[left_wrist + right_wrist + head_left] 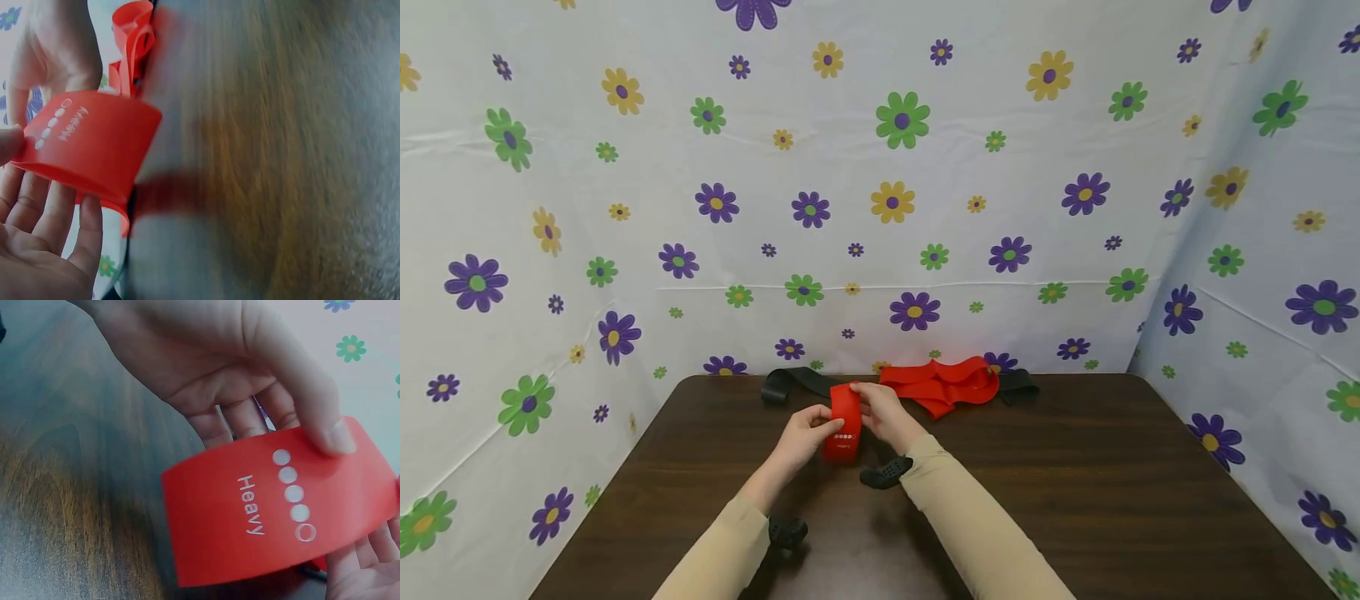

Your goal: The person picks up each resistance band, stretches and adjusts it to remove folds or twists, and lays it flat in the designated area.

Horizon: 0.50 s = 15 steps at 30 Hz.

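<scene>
A flat red exercise band (pixel 841 450) is held up over the middle of the table, its near part hanging in a loop. White print on it reads "Heavy" beside a row of dots, clearest on the band (pixel 212 519) in the right wrist view. My left hand (pixel 801 435) pinches its left edge, thumb on the printed face and fingers behind. From the other side my right hand (pixel 887 412) grips the same band, with the thumb on the face and the fingers curled behind it.
More red band (pixel 942 382) lies in a loose heap at the table's back edge. Black bands (pixel 797 379) lie to its left and right. The dark wood table (pixel 1075 483) meets a flowered white curtain (pixel 842 167) at the back. Black straps sit on both wrists.
</scene>
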Each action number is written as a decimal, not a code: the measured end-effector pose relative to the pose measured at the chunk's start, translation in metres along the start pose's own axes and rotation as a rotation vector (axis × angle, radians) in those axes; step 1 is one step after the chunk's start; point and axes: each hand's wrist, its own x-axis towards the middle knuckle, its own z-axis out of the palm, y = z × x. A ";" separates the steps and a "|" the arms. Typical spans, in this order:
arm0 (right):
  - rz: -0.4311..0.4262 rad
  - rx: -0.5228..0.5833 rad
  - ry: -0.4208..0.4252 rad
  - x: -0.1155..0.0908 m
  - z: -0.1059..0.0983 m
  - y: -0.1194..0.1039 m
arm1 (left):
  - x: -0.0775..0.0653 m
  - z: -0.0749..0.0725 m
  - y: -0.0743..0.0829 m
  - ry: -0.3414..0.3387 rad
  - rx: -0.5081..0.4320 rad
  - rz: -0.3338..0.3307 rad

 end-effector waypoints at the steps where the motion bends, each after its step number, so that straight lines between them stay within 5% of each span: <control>1: 0.006 0.014 0.002 0.000 0.000 -0.001 | -0.003 0.001 0.008 -0.011 -0.006 0.003; 7: 0.075 0.117 -0.012 -0.001 -0.001 -0.004 | -0.015 0.004 0.031 -0.066 -0.041 -0.005; 15: 0.087 0.150 -0.002 -0.005 -0.006 -0.006 | -0.013 0.008 0.006 -0.077 0.026 0.022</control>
